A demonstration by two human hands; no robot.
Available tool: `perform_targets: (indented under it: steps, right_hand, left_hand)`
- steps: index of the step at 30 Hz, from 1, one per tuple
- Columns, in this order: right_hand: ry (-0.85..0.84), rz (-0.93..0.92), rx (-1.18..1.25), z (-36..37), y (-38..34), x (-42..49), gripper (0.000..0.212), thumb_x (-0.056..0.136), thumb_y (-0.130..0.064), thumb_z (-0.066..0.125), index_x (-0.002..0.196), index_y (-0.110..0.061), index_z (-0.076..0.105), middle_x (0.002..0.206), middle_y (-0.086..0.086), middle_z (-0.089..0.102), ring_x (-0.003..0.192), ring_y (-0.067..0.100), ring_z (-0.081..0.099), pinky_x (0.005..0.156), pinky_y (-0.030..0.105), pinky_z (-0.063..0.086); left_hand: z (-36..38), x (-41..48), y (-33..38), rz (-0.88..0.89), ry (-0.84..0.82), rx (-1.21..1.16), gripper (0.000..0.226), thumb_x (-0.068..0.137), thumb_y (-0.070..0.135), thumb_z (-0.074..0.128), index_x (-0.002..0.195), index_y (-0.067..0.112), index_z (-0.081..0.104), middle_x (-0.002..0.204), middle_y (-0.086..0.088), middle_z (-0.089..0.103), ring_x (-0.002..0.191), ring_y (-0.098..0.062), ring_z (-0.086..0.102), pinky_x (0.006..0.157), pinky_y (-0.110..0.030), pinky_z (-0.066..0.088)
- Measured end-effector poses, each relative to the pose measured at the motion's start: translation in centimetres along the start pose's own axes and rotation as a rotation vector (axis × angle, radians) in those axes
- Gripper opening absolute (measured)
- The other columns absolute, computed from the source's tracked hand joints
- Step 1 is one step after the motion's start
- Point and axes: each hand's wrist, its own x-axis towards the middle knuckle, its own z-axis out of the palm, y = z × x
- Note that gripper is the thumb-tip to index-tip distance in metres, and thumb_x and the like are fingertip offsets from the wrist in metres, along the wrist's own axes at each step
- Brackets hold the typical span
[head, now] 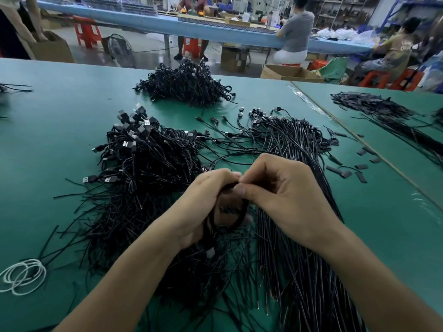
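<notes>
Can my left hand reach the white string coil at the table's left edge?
Likely not yet: the left hand grips the coiled black cable with the right hand. Once freed, nothing seems to block the way to the white string coil.

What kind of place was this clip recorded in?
Probably a cable assembly workshop or factory: heaps of black USB cables cover the green worktable, the left hand and right hand hold a looped cable, and a seated worker faces a long blue bench behind.
</notes>
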Motion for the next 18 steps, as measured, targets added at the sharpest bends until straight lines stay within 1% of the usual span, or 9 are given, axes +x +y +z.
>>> perform_targets:
  steps: [1,3,5,7,9,10,12,15,18]
  right_hand:
    - [0.023,-0.019,-0.009,0.4,0.0,0.0,0.016,0.081,-0.016,0.079,0.077,-0.024,0.066,0.075,-0.011,0.067,0.07,0.008,0.065,0.064,0.019,0.051]
    - [0.049,-0.048,-0.012,0.8,0.1,0.2,0.017,0.082,-0.013,0.078,0.076,-0.023,0.065,0.071,-0.011,0.066,0.061,0.006,0.062,0.058,0.017,0.048]
    - [0.057,-0.056,-0.028,1.0,0.5,0.4,0.016,0.084,-0.011,0.077,0.077,-0.02,0.065,0.071,-0.01,0.066,0.058,0.004,0.062,0.057,0.013,0.045]
    - [0.07,-0.045,-0.074,1.1,1.1,0.5,0.011,0.085,-0.015,0.077,0.081,-0.021,0.068,0.078,-0.014,0.068,0.072,0.002,0.065,0.066,0.009,0.044]
    - [0.066,0.068,-0.051,0.9,2.2,0.4,0.009,0.091,-0.036,0.068,0.091,-0.028,0.066,0.082,-0.013,0.068,0.079,0.001,0.063,0.071,0.009,0.045]
    - [0.043,0.158,-0.056,0.8,2.8,0.3,0.022,0.09,-0.052,0.059,0.095,-0.031,0.062,0.083,-0.012,0.067,0.08,0.001,0.062,0.072,0.012,0.047]
    - [-0.116,0.321,-0.151,0.6,4.1,-0.2,0.036,0.086,-0.065,0.048,0.098,-0.033,0.059,0.088,-0.012,0.065,0.08,0.0,0.062,0.073,0.016,0.05]
    - [-0.439,0.372,-0.411,1.6,5.4,-1.3,0.022,0.091,-0.05,0.063,0.099,-0.03,0.065,0.09,-0.012,0.065,0.082,0.0,0.062,0.078,0.023,0.055]
    - [-0.517,0.34,-0.532,3.2,5.6,-2.0,0.025,0.089,-0.046,0.069,0.108,-0.031,0.062,0.098,-0.014,0.058,0.09,0.009,0.059,0.082,0.033,0.054]
  left_hand:
    - [0.1,-0.1,0.3,-0.087,-0.082,-0.089,0.041,0.094,0.035,0.043,0.082,0.018,0.078,0.088,-0.01,0.073,0.073,-0.019,0.07,0.066,-0.037,0.061]
    - [0.0,-0.1,0.3,-0.223,-0.134,-0.087,0.055,0.095,0.049,0.035,0.085,0.017,0.079,0.074,-0.012,0.072,0.054,-0.022,0.068,0.045,-0.028,0.054]
    - [-0.2,0.1,0.0,-0.258,-0.058,-0.019,0.062,0.099,0.057,0.032,0.092,0.013,0.074,0.059,-0.013,0.064,0.031,-0.016,0.048,0.032,-0.015,0.035]
    - [-0.6,0.2,-0.4,-0.186,0.076,0.091,0.058,0.101,0.056,0.037,0.093,0.007,0.068,0.049,-0.007,0.055,0.024,-0.01,0.031,0.032,-0.009,0.025]
    - [-1.1,0.1,-0.4,-0.093,0.178,0.199,0.058,0.101,0.054,0.04,0.078,0.011,0.07,0.044,-0.001,0.047,0.026,-0.008,0.026,0.033,-0.009,0.022]
    - [-1.4,0.1,-0.3,-0.052,0.218,0.208,0.058,0.101,0.054,0.041,0.069,0.016,0.07,0.042,0.001,0.043,0.027,-0.008,0.025,0.032,-0.01,0.021]
    - [-1.8,0.0,0.2,0.009,0.287,0.154,0.058,0.101,0.052,0.043,0.058,0.02,0.064,0.041,0.003,0.037,0.029,-0.008,0.025,0.031,-0.011,0.021]
    - [-2.0,0.0,0.4,0.068,0.376,0.104,0.059,0.1,0.052,0.046,0.05,0.023,0.057,0.04,0.005,0.034,0.029,-0.007,0.024,0.031,-0.014,0.019]
    - [-2.2,0.2,0.4,0.111,0.459,0.111,0.056,0.097,0.054,0.05,0.051,0.023,0.06,0.041,0.006,0.033,0.033,-0.007,0.023,0.032,-0.017,0.018]
